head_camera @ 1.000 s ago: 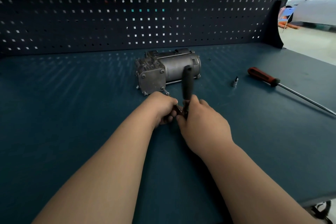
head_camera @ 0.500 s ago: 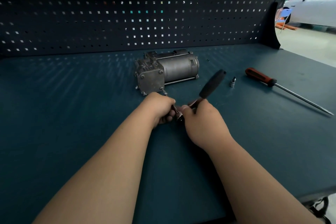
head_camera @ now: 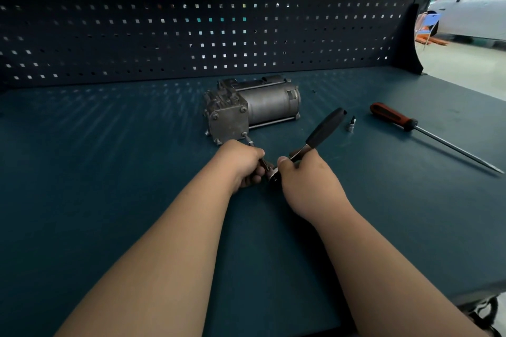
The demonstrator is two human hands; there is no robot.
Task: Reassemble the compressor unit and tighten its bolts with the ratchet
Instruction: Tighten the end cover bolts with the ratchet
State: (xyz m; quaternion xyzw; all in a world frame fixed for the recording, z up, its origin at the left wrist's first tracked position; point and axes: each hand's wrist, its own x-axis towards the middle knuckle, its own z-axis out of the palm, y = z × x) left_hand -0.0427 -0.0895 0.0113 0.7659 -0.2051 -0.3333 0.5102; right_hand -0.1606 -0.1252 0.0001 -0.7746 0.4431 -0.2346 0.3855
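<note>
Two hands meet just in front of the compressor [head_camera: 252, 109]: the left hand [head_camera: 241, 164] curls round the extension bar [head_camera: 249, 141] reaching its lower corner, the right hand [head_camera: 306, 180] grips the ratchet [head_camera: 325, 128] near its head. Right of the compressor are a socket [head_camera: 351, 124] and a screwdriver [head_camera: 394, 116].

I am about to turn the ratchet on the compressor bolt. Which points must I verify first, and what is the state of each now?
1. Left hand grips the extension bar: ok.
2. Extension bar reaches the lower corner bolt of the compressor: ok; seating on the bolt: cannot tell.
3. Right hand holds the ratchet near its head, not on the black grip: not ok for leverage.
4. Small bit stands close to the handle's sweep: probably not ok.
5. Screwdriver lies apart: ok.
</note>
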